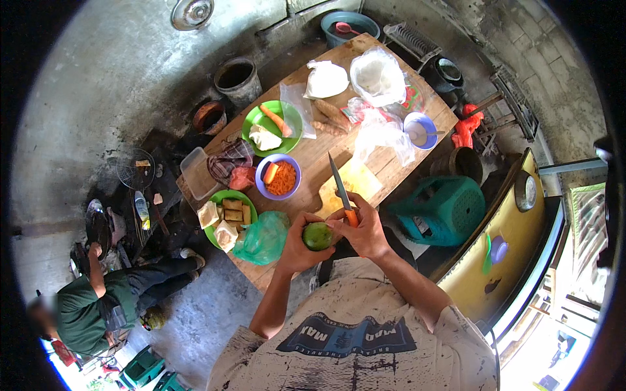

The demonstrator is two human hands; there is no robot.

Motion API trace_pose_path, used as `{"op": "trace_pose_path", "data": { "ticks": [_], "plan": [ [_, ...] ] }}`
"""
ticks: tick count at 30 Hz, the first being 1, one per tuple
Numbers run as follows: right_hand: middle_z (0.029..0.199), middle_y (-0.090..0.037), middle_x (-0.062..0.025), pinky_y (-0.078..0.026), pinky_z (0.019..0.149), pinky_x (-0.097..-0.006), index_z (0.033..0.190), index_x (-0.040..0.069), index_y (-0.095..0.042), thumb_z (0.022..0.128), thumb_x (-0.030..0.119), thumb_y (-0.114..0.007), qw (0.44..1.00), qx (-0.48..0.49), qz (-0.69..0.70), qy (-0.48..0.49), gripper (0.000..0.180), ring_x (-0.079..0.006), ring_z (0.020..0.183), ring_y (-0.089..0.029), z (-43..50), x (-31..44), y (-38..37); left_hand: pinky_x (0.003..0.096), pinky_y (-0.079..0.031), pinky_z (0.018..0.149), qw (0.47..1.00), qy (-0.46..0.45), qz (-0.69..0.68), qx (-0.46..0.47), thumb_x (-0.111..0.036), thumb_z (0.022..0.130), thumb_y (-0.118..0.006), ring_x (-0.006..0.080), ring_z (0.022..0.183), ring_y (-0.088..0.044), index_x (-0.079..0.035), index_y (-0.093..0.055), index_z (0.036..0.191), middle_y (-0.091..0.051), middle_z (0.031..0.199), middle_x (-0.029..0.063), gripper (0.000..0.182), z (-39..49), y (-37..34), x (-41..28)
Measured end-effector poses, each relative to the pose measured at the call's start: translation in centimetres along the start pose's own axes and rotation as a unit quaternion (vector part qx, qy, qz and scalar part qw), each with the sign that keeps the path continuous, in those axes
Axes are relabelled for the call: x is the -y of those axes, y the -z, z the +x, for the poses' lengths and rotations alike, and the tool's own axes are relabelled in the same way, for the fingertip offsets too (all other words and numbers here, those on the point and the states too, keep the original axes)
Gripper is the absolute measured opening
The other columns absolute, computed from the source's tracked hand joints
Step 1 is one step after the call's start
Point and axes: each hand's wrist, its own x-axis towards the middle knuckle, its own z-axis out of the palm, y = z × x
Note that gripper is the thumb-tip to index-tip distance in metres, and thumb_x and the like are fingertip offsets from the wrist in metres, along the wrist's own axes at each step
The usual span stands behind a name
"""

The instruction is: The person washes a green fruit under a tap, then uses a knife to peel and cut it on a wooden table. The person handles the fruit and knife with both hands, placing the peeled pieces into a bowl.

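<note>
My left hand (299,249) is wrapped around a round green fruit (317,237) of a kind I cannot settle. In my right hand (367,228) is a kitchen knife (339,183) with an orange handle, its blade pointing up and away over the table. The right fingertips touch the fruit's side. Just beyond the hands, a yellowish cutting board (364,184) lies on the wooden table (313,159). To the left stands a purple bowl (258,188) of shredded carrot (283,180) with a carrot piece on top. A green plastic bag (264,238) sits by my left hand.
A green plate (250,141) bears a carrot. Another green plate (213,238) holds fried tofu-like blocks. White plastic bags (376,76) and a purple cup (420,119) occupy the far side. Right of the table is a green plastic stool (440,210). Another person (83,313) holds a pan at left.
</note>
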Motion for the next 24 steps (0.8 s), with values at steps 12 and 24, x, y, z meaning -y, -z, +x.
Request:
{"op": "trace_pose_path", "data": {
  "ticks": [12, 24],
  "plan": [
    [0.087, -0.071, -0.0025, -0.041, 0.047, -0.0198, 0.139, -0.003, -0.053, 0.090, 0.011, -0.083, 0.986, -0.045, 0.062, -0.145, 0.059, -0.0036, 0.057, -0.054, -0.6, 0.7, 1.0, 0.0427, -0.051, 0.097, 0.921, 0.029, 0.316, -0.225, -0.014, 0.063, -0.089, 0.0285, 0.119, -0.060, -0.001, -0.055, 0.116, -0.057, 0.130, 0.0213, 0.065, -6.1, 6.0, -1.9],
    [0.087, -0.069, -0.0041, -0.042, 0.050, -0.0214, 0.138, -0.004, -0.053, 0.084, 0.018, -0.090, 0.969, -0.058, 0.164, -0.172, 0.069, -0.0058, 0.054, -0.051, -0.9, -0.5, 0.3, 0.0336, -0.055, 0.080, 0.943, 0.252, 0.141, -0.167, -0.015, 0.061, -0.091, 0.0190, 0.089, -0.067, 0.000, -0.062, 0.110, -0.071, 0.099, 0.0093, 0.058, -7.9, 10.5, 5.4]
  ]
}}
